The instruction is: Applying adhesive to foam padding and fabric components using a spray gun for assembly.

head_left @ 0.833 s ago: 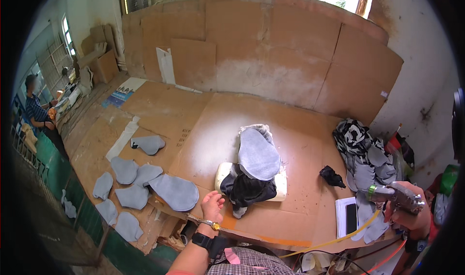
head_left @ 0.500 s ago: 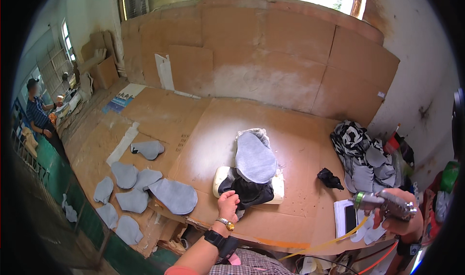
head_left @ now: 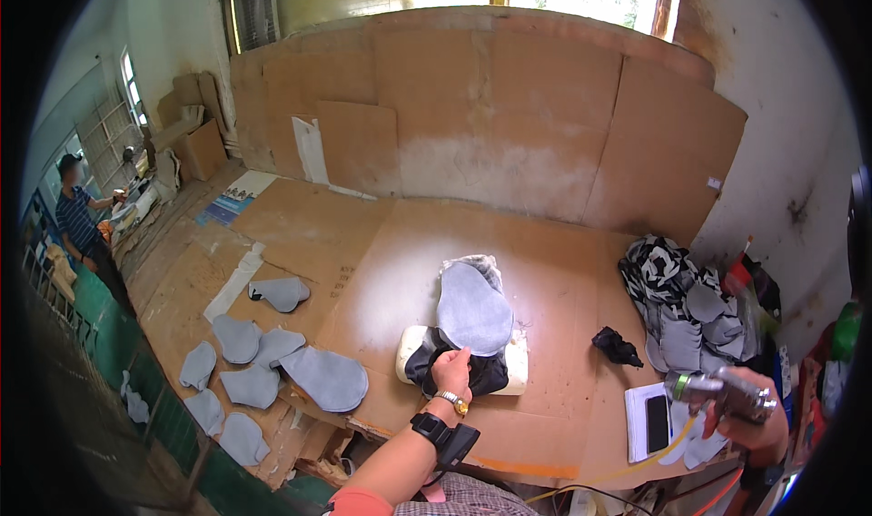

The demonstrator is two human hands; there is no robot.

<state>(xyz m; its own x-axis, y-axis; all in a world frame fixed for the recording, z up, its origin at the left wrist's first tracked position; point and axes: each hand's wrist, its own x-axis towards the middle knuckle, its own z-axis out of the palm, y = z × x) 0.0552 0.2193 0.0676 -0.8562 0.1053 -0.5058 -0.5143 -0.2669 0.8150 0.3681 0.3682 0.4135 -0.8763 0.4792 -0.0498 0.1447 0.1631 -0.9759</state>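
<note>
In my right hand (head_left: 747, 418) is a metal spray gun (head_left: 722, 395), held off to the right with its nozzle toward the left. A yellow hose runs down from it. The fingers of my left hand (head_left: 450, 376) are pinched at the lower edge of a grey fabric piece (head_left: 475, 309), rounded and narrower at the top. That piece lies on a pale block (head_left: 515, 363) partly covered by black cloth (head_left: 486, 376). My left palm hides some of the cloth.
Several cut grey pieces (head_left: 323, 379) lie at the left on the cardboard-covered table (head_left: 563, 425). Right of centre are a crumpled black cloth (head_left: 617, 345), a phone (head_left: 657, 423) and a patterned fabric heap (head_left: 663, 275). Upright cardboard (head_left: 509, 98) lines the back. Another person (head_left: 82, 216) stands far left.
My left hand has moved up and right from the black cloth to the lower edge of the grey piece. The spray gun remains in my right hand; the view has shifted slightly.
</note>
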